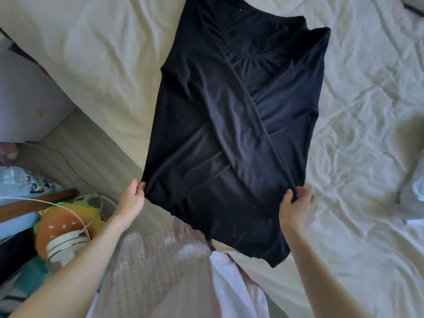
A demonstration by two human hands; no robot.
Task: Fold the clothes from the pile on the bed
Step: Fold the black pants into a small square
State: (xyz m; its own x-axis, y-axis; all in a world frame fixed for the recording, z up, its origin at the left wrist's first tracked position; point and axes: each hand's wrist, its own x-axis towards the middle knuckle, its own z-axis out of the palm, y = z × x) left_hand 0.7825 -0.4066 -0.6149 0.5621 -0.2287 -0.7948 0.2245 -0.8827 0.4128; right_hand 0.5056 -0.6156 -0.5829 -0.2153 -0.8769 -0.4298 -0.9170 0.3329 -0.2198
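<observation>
Dark garment (231, 138) spread lengthwise on bed (358, 111), sides already turned in. Left hand (132, 199) and right hand (297, 206) each pinch a near edge. Crosswise fold outstanding; grey clothing (413, 198) remains unfolded

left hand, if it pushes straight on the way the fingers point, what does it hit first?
The left hand already pinches the black fabric garment at its edge; going on, it meets more of that cloth. Depth unclear.

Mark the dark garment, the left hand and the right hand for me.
dark garment (231, 125): head view, middle of the cloth spread on the bed.
left hand (132, 199): head view, back of the hand gripping the near left edge.
right hand (297, 206): head view, back of the hand gripping the near right edge.
</observation>
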